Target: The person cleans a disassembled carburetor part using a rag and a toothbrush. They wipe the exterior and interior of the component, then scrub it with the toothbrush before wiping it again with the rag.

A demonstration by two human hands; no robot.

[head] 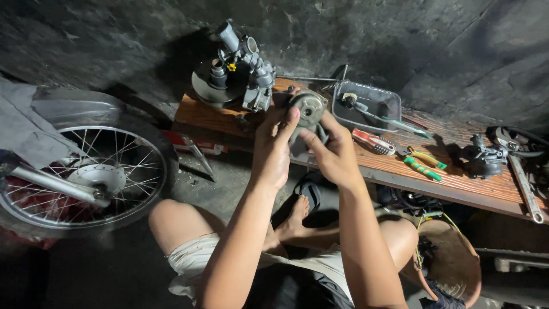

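Held up over the wooden plank surface (206, 111): a round grey metal engine part (307, 109), clasped between both hands. Left hand (273, 146) wrapped close on its left side, right hand (334, 151) pinching its lower right edge. Just behind, a grey metal carburettor (251, 71); off right, a grey plastic tray (369, 106) and green-handled pliers (423, 163).

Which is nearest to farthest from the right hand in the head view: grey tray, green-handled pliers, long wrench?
From the right hand:
1. Grey tray, on the bench just beyond it.
2. Green-handled pliers, mid-bench, further right.
3. Long wrench, at the bench's far right end.
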